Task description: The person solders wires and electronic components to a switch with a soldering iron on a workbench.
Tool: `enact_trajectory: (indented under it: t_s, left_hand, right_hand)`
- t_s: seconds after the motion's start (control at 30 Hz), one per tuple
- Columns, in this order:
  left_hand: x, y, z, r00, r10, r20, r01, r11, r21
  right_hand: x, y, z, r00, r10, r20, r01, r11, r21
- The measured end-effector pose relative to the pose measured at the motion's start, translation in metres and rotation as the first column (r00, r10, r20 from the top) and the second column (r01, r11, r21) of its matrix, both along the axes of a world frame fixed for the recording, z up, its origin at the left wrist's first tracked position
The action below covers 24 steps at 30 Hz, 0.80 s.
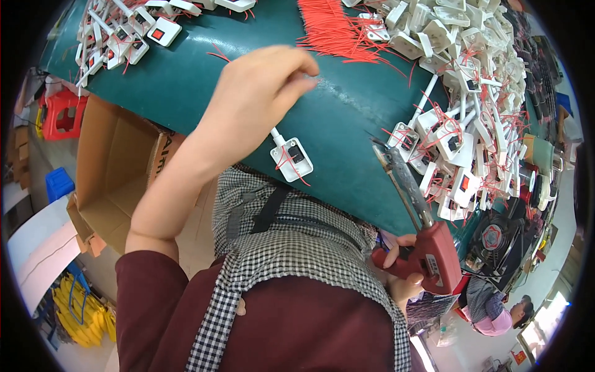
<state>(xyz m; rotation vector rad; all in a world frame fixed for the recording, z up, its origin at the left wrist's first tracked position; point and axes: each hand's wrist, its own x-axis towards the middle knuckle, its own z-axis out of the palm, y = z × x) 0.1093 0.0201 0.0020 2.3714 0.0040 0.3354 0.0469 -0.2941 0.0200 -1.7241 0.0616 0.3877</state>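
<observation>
In the head view, my left hand [263, 90] hangs over the far side of the table [347, 177], fingers curled and thumb close to the forefinger; I cannot tell whether anything is pinched there. Below my wrist, a white case [291, 161] lies with its open side up, so its black switch and red leads are in plain reach. Its stem runs far and left beneath my arm, where the rest is hidden.

My right hand [403, 286] is closed round the grip of a red gun [439, 260] at the near right edge. The long metal tip [406, 186] points far and left over the table, apart from the case; I judge that I hold it so to have the tip ready yet clear of my left hand.

To the right lies a heap [462, 133] of white parts, some with red leads, probably put there for easy reach. The loose red wires [331, 31] lie together at the far side, mostly side by side, which likely makes single ones easy to pick. Another pile [124, 40] sits far left, apart from the heap, perhaps so the two don't mix.
</observation>
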Motion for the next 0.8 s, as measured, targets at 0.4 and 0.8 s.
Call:
enact_trajectory:
  t_s: [0.4, 0.8]
  left_hand:
    - [-0.082, -0.045, -0.027, 0.982, 0.171, 0.077, -0.168, 0.985, -0.043]
    - [-0.08, -0.048, -0.028, 0.979, 0.178, 0.103, -0.178, 0.984, -0.005]
  right_hand:
    - [0.007, -0.003, -0.001, 0.957, 0.255, -0.137, -0.249, 0.967, 0.059]
    - [-0.002, -0.03, -0.024, 0.904, 0.421, 0.07, -0.417, 0.906, -0.07]
